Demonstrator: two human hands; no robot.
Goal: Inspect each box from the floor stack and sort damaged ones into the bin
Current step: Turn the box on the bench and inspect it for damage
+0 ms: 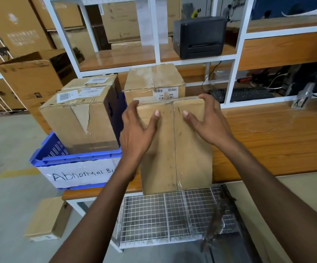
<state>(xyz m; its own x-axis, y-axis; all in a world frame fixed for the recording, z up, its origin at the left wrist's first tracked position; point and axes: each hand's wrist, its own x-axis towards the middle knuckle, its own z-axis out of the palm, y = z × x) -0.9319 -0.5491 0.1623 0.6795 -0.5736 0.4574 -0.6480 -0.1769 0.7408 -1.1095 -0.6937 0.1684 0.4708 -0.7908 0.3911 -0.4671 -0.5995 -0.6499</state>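
I hold a plain brown cardboard box (184, 149) upright at the front edge of the wooden table (277, 137), its taped seam facing me. My left hand (136, 133) grips its upper left edge, thumb on the front face. My right hand (209, 122) grips the upper right corner, fingers over the top. To the left stands a blue bin (74, 160) with a paper sign reading "Abnormal B…". Inside the bin sits a box with a torn front (81, 126), and a second labelled box (93, 81) is behind it. One flat box (47, 219) lies on the floor.
Another taped box (153, 82) stands on the table behind the held one. A white shelf frame carries a black printer (199, 37); a keyboard (245, 93) lies at the right. A wire-mesh rack (163, 215) sits under the table. Large cartons stand at the far left.
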